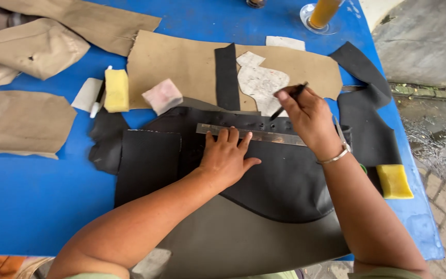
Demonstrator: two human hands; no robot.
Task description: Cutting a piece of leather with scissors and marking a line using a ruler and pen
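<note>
My left hand point(226, 157) lies flat, fingers spread, pinning the metal ruler point(251, 134) on the black leather piece point(280, 181) on the blue worktop point(32, 206). My right hand point(311, 119) fingers pinch one pen point(289, 101); best kept tight against the ruler's edge. Two yellow sponges point(116, 90) point(394, 181), one pink block point(163, 95).

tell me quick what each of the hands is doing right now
Left hand: open, fingers spread, pressing the metal ruler flat on the black sheet.
Right hand: closed on a dark pen, tip down at the ruler's far edge.
</note>
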